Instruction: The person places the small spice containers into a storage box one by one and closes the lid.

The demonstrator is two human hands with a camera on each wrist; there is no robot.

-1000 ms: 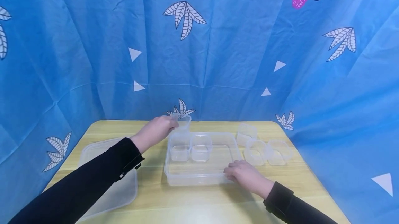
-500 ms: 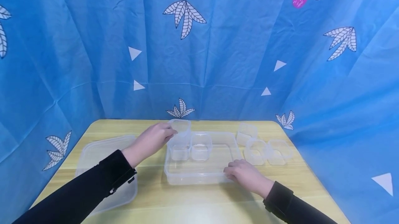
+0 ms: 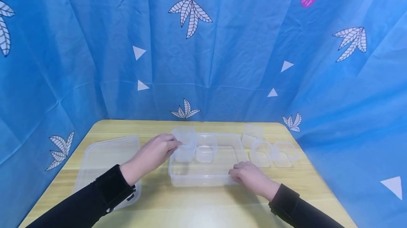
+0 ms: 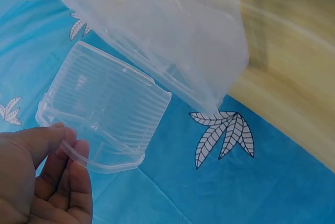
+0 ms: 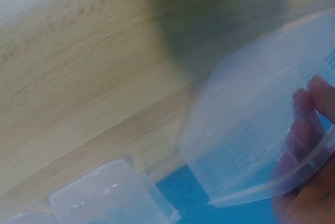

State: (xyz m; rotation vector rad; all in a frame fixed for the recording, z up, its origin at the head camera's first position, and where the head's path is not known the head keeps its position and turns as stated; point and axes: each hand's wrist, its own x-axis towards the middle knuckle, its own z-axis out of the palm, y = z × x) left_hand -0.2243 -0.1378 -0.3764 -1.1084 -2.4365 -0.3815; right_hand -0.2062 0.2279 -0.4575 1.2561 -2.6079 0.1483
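My left hand (image 3: 160, 150) pinches the rim of a small clear plastic container (image 4: 104, 98) between thumb and fingers. In the left wrist view this container is apart from the large clear plastic box (image 3: 203, 181). From the head view it overlaps the box's back left corner, where it partly covers what looks like another small container. Beside that, a small container (image 3: 206, 149) stands inside the box. My right hand (image 3: 252, 178) grips the box's front right corner, thumb on one side of the wall and fingers on the other, as the right wrist view shows.
Three more small clear containers, a back one (image 3: 252, 136), a middle one (image 3: 261, 154) and a right one (image 3: 286, 154), stand right of the box. A large translucent lid (image 3: 108, 155) lies at the left. Blue patterned cloth (image 3: 206, 62) hangs behind the wooden table (image 3: 203, 207).
My left hand has moved slightly left and toward me, and the small container in it has come down toward the box's back left corner. My right hand stays on the box.
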